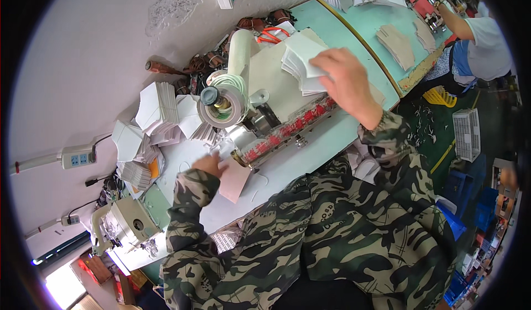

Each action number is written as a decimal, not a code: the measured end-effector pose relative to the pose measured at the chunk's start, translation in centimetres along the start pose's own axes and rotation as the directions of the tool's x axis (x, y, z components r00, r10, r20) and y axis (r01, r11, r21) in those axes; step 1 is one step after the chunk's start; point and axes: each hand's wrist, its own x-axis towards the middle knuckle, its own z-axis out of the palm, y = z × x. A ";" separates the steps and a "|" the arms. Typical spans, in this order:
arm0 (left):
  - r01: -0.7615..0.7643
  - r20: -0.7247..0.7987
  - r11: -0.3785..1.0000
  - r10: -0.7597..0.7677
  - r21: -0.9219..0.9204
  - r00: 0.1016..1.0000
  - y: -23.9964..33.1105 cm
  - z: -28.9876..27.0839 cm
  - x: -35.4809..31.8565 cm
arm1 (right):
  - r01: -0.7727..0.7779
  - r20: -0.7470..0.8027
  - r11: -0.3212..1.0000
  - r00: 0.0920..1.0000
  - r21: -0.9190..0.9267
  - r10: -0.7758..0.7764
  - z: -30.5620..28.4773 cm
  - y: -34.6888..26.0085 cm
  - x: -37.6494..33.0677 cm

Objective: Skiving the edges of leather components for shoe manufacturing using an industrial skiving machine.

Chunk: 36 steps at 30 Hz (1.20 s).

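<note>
My right hand (pixel 348 83) reaches over the machine's right end. Its thumb and fingers are at the edge of a white cut panel (pixel 305 51), which sits offset on top of a fanned stack of similar panels (pixel 303 79). My left hand (pixel 209 166) is low by the machine's left end, its thumb apart, touching or just above a pinkish-beige panel (pixel 236 181) on the table. Part of its fingers is blurred. Between my hands stands a machine with a worn red-and-white arm (pixel 293 127) and a reel of pale green tape (pixel 231 84).
Stacks of white panels (pixel 159 108) stand along the wall, left of the reel. Orange-handled pliers (pixel 272 34) lie behind the machine. A second machine (pixel 130 221) is at the far left. At the right, a co-worker (pixel 487 50) works by another machine; a white crate (pixel 466 134) is on the floor.
</note>
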 end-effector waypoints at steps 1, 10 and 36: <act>-0.177 0.008 0.984 0.177 0.012 0.984 -1.9 3.4 -0.9 | -0.001 -0.004 1.000 1.000 -0.008 0.001 0.0 -0.4 -0.7; -0.075 -0.261 0.992 0.100 0.102 0.960 1.0 1.8 -1.3 | -0.332 0.513 0.749 0.858 0.573 -0.013 5.2 -7.1 -6.4; 0.280 -0.372 0.949 -0.314 -0.143 0.874 0.6 6.9 -2.0 | -0.473 0.578 0.647 0.813 0.598 0.061 5.3 -6.5 -6.1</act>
